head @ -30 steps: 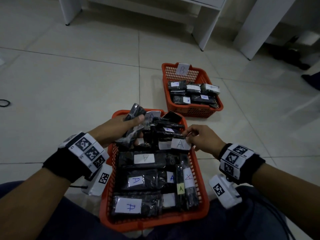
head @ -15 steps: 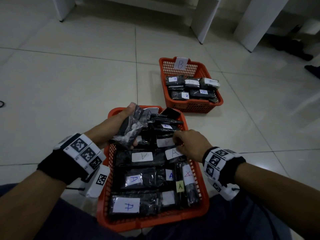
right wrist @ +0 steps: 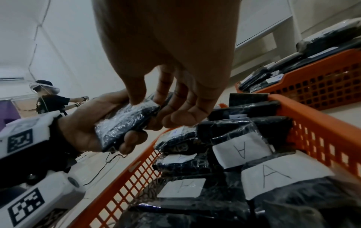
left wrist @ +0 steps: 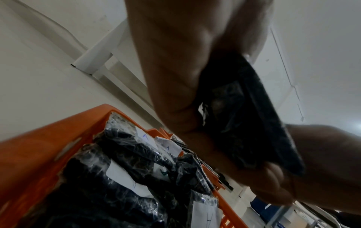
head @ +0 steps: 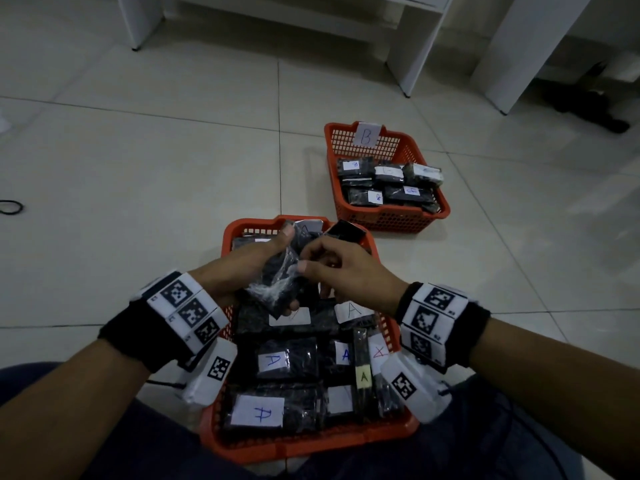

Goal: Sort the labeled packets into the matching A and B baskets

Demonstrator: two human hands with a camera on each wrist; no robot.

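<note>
My left hand (head: 258, 263) grips a black plastic-wrapped packet (head: 277, 277) above the far half of the A basket (head: 346, 443). Its label does not show. My right hand (head: 306, 259) pinches the packet's right end between thumb and fingers. In the right wrist view the thumb lies on top of the packet (right wrist: 125, 123) and the fingers (right wrist: 164, 95) curl behind it, while the left hand (right wrist: 87, 128) cups it from below. The A basket (right wrist: 312, 123) is packed with A-labelled packets (head: 273, 362). The B basket (head: 388, 220) stands farther right and holds several B packets (head: 388, 174).
The A basket rests on my lap, between my legs. White furniture legs (head: 412, 46) stand beyond the B basket, with a dark object (head: 588, 109) on the floor at far right. A black cable (head: 10, 206) lies at far left. Another person (right wrist: 48, 98) stands in the background.
My right hand left the packets in the A basket and moved up and left onto the packet in my left hand. The left hand kept its grip and drew the packet closer.
</note>
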